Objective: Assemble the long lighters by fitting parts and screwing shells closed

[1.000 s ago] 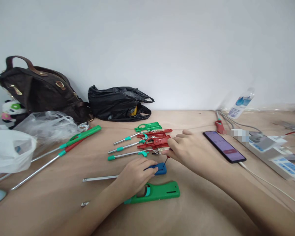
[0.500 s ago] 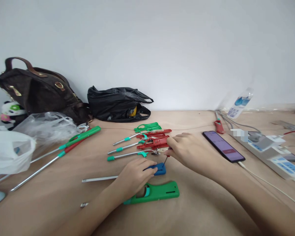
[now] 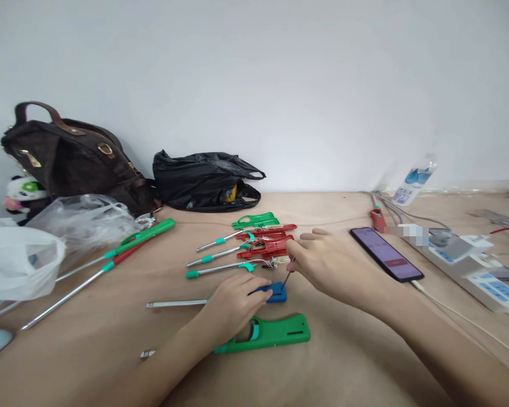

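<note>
Screwdriver tip still meets the blue stick lighter on the table, though the lighter's metal tube has shifted slightly; contact seems kept. My right hand pinches the screwdriver; my left hand, loosely curled, steadies the lighter.

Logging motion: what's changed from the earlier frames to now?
The metal rod of the blue lighter swung slightly away from the person. Nothing was taken up or let go: the left hand stays on the blue lighter, the right hand on the thin tool. The front green lighter stayed put.
</note>
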`<state>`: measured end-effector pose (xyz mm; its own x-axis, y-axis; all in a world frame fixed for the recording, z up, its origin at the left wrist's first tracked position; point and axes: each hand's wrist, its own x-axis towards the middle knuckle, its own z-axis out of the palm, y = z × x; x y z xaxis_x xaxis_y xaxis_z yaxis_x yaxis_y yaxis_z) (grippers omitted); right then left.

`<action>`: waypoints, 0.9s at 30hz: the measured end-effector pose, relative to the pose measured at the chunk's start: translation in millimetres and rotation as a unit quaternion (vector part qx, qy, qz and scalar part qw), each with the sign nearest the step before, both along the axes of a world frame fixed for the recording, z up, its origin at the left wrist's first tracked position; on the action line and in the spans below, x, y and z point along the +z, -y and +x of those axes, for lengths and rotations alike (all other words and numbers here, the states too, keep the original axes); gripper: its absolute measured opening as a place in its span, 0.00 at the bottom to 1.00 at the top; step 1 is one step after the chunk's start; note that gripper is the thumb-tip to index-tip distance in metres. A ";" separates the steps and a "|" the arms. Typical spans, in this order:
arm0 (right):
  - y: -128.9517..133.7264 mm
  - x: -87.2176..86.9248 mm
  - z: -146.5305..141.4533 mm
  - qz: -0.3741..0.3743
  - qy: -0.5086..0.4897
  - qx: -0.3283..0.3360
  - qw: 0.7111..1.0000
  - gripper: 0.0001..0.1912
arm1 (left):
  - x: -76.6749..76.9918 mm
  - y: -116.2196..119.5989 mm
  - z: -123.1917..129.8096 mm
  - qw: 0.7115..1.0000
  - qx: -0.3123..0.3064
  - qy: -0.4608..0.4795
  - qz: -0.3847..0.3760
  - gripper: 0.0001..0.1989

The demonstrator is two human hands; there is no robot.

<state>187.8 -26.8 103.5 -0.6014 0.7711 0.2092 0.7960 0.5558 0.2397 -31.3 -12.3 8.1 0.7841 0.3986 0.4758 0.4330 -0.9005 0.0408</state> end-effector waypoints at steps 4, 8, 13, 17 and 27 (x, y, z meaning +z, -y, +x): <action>2.6 0.6 -0.6 -0.009 0.005 -0.019 1.000 0.03 | -0.3 -0.6 -1.2 1.000 -0.002 -0.001 -0.016 0.17; 1.4 2.4 0.6 -0.061 -0.062 0.026 0.996 0.06 | -1.0 -1.7 -3.4 0.999 -0.002 -0.001 -0.050 0.15; 6.2 13.4 -11.9 -0.074 0.016 -0.074 0.994 0.05 | -2.9 -1.3 -2.8 0.996 0.001 0.021 -0.091 0.15; 12.8 16.7 -18.7 -0.065 0.034 -0.123 0.990 0.12 | -3.4 -0.5 -1.7 0.995 0.001 0.025 -0.093 0.15; 8.5 0.8 -6.4 -0.038 -0.086 -0.144 0.985 0.12 | -3.7 -1.6 -4.7 0.993 0.008 0.014 -0.116 0.13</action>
<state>181.4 -35.3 104.3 -0.3166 0.9217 0.2239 0.9483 0.3127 0.0538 -36.0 -10.7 4.4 0.7651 0.5120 0.3905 0.4422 -0.8586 0.2593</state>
